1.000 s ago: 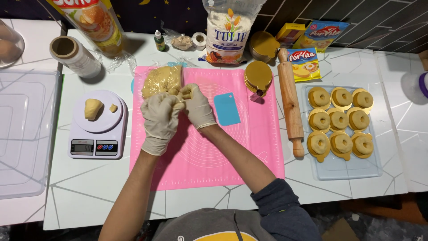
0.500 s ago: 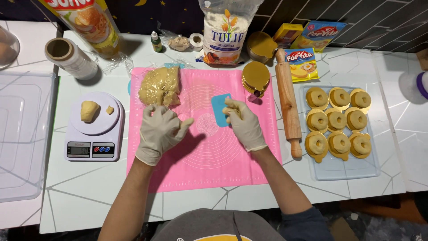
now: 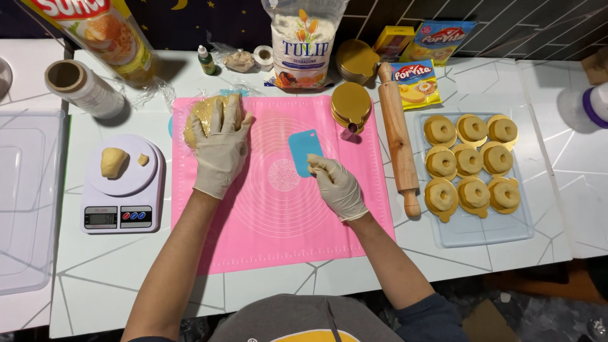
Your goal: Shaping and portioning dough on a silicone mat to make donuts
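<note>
At the far left edge of the white worktop [image 3: 107, 278] lies a clear plastic tray [image 3: 25, 202]. Beside it stands a white round-topped kitchen scale [image 3: 121, 183], which carries a small lump of yellow dough [image 3: 113, 162] and a tinier crumb just beside it. Behind the scale a roll of clear cling film [image 3: 85, 90] lies on its side.

A pink silicone baking mat [image 3: 278, 234] covers the middle of the worktop. On its far left corner sits a large mound of yellow dough [image 3: 206, 114], and the left hand [image 3: 220, 149], in a thin white glove, lies flat on top of it, fingers [image 3: 218, 114] spread and pressed down over the mound rather than closed round it.

Further right, near the mat's middle, lies a small blue plastic dough scraper [image 3: 304, 149]. The gloved right hand [image 3: 337, 185] meets its near edge, fingers [image 3: 316, 166] curled and pinching at that edge; whether they have it lifted cannot be told.

Right of the scraper stands a round gold cutter [image 3: 351, 106] at the mat's edge, then a wooden rolling pin [image 3: 398, 139] lying lengthways on the worktop. At the far right a pale blue tray [image 3: 481, 229] holds nine ring-shaped dough pieces [image 3: 468, 161] in three rows.
</note>
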